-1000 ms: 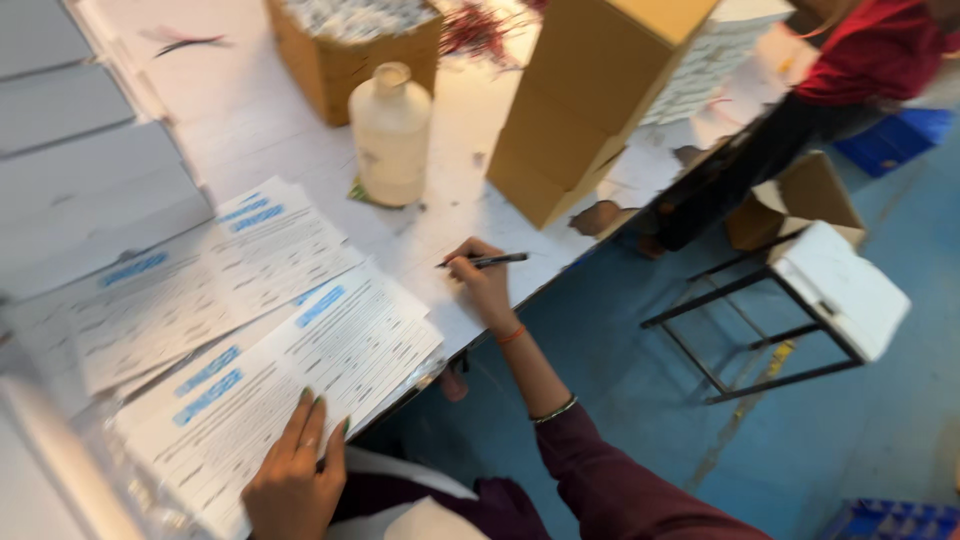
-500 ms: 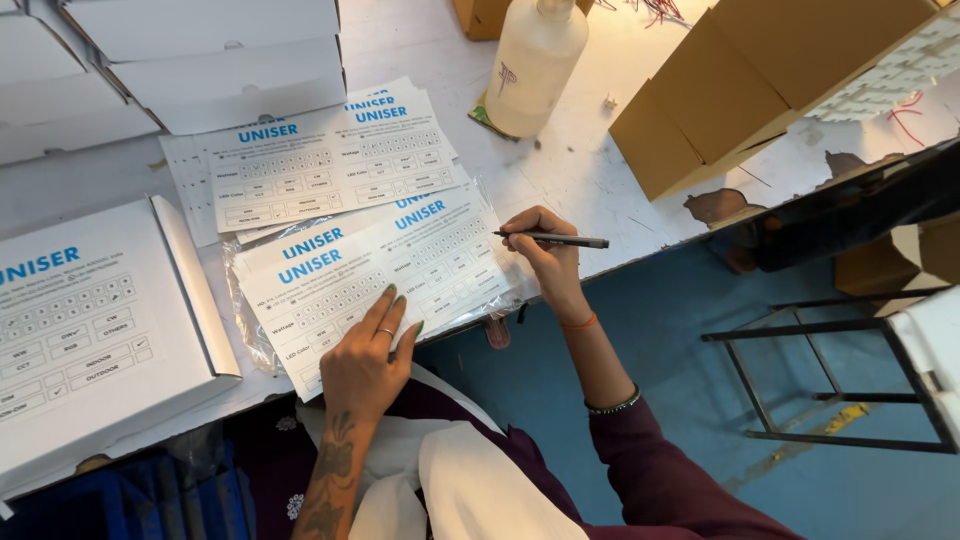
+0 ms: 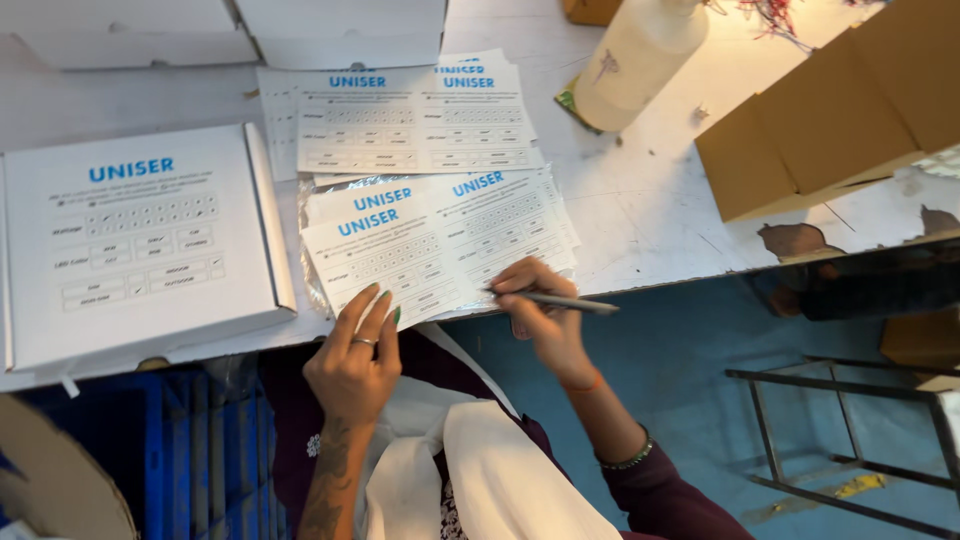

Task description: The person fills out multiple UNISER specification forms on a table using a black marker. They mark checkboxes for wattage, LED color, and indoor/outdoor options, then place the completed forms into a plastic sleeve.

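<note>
The printed label sheets (image 3: 440, 245) lie stacked at the near edge of the counter (image 3: 650, 215). The right hand (image 3: 535, 310) pinches a pen (image 3: 560, 301) over them, while the left hand (image 3: 355, 360) presses flat with spread fingers on the top sheet. Any marks on it are too small to tell. A white box (image 3: 140, 245) beside carries a similar label.

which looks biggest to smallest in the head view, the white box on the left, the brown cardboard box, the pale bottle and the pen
1. white box, largest
2. brown cardboard box, though cut off by the frame edge, so its full size is unsure
3. pale bottle, top cropped
4. pen in the right hand, smallest
</note>
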A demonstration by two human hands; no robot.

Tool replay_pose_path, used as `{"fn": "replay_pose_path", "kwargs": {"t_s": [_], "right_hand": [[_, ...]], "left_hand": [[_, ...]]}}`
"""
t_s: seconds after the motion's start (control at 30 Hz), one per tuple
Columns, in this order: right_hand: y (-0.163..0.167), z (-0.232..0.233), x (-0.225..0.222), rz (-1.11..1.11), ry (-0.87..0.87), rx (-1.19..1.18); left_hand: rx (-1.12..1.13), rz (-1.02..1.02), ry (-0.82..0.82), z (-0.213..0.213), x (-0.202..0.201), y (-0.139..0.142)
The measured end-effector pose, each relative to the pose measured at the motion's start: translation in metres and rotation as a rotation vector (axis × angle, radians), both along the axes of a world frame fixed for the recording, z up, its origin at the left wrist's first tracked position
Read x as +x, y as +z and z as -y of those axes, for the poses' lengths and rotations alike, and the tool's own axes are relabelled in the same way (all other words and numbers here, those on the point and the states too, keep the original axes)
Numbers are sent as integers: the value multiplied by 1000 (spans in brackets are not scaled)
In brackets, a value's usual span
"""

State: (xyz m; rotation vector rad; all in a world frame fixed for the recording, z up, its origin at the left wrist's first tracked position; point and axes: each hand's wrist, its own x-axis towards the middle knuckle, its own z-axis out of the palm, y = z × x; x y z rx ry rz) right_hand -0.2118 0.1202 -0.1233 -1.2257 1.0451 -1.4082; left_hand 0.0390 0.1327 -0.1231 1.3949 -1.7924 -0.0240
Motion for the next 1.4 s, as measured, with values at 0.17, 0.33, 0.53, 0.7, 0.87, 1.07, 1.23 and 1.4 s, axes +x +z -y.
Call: {"fn": "replay_pose_path", "kwargs": {"t_s": [0.17,0.33,0.53,0.7,0.87,1.07,1.23,1.4], "right_hand": [[-15,28,24,-41,-7,-97],[-8,39,15,-31,-54,-103],[-8,26,36,-196,151,-137],[-13,30,43,-381,103,-175],[-18,28,42,-448,81,-129],[-19,29,45,-456,91,-173],[-18,29,46,-458,91,-181],[-18,29,46,-454,93,-147]], "left_hand": [[16,81,-22,-9,21,-8],[43,44,-67,-7,8,-22],[54,-1,-88,-10,-6,-37],[53,-91,-111,-9,-3,-43],[46,-155,-121,-8,-1,-49],[47,-176,-128,-7,0,-54],[54,-184,-133,-6,0,-57],[54,-177,-139,-6,0,-57]]}}
